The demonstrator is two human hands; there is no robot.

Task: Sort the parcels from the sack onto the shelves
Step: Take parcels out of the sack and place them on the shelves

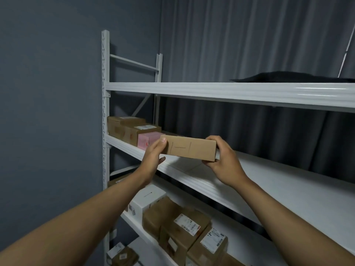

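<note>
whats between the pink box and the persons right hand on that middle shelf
In the head view, only the flat cardboard parcel lies between them: the left hand grips its end beside the pink box, and the right hand grips the other end.

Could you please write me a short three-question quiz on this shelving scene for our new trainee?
1. True or false: both the left hand and the right hand grip the flat brown cardboard parcel marked with pen lines.
2. Which parcel on the white metal middle shelf lies nearest the held one? A) small pink box B) white box C) black bag
3. Fill in: the dark flat bag lies on the ___ shelf.

Key: 1 true; 2 A; 3 top.
</note>
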